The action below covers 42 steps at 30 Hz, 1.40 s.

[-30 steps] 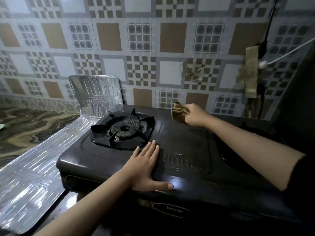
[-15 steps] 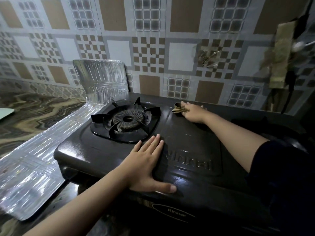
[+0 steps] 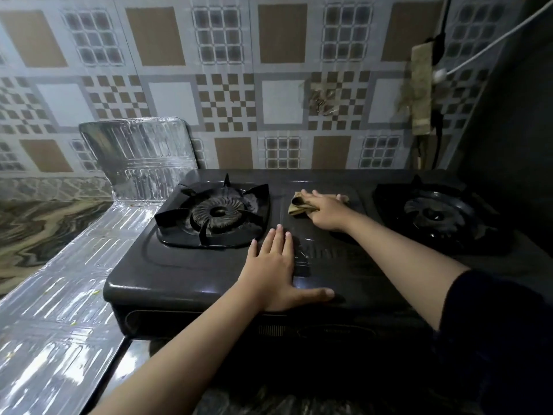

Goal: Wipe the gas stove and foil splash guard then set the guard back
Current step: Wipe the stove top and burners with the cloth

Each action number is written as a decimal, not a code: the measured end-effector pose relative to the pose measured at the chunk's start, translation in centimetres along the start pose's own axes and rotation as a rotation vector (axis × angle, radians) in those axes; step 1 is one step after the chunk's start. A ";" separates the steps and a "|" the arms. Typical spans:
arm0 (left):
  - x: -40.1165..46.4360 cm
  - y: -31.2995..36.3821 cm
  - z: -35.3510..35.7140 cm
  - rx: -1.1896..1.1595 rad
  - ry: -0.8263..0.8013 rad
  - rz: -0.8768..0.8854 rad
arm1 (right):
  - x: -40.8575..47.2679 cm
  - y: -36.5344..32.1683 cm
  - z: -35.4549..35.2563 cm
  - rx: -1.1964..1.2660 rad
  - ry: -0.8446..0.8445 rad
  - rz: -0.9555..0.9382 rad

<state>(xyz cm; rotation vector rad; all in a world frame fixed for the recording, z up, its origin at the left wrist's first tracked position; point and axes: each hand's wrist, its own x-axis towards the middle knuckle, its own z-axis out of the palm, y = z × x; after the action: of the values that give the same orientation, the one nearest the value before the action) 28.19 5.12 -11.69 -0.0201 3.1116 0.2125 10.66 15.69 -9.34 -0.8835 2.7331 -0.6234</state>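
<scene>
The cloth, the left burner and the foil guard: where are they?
cloth (image 3: 297,206), head view, bunched end left of the hand.
left burner (image 3: 219,211), head view, ring centre.
foil guard (image 3: 140,151), head view, upright panel.
</scene>
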 end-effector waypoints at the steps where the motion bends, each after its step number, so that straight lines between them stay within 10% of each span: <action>1: 0.0 -0.1 0.0 -0.002 -0.005 0.004 | -0.9 -0.2 0.2 0.003 0.008 -0.001; 21: -0.2 -0.3 -0.2 0.008 -0.006 0.033 | -16.3 -0.8 1.0 0.340 -0.016 0.027; 42: -0.2 0.3 -1.8 0.075 -0.114 0.032 | -10.8 -2.1 -8.7 -0.052 -0.213 0.075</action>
<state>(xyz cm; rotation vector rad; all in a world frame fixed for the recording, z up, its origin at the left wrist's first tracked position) 28.29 5.19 -9.85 0.0422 3.0056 0.0946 17.62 23.44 0.03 -0.8041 2.5870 -0.4194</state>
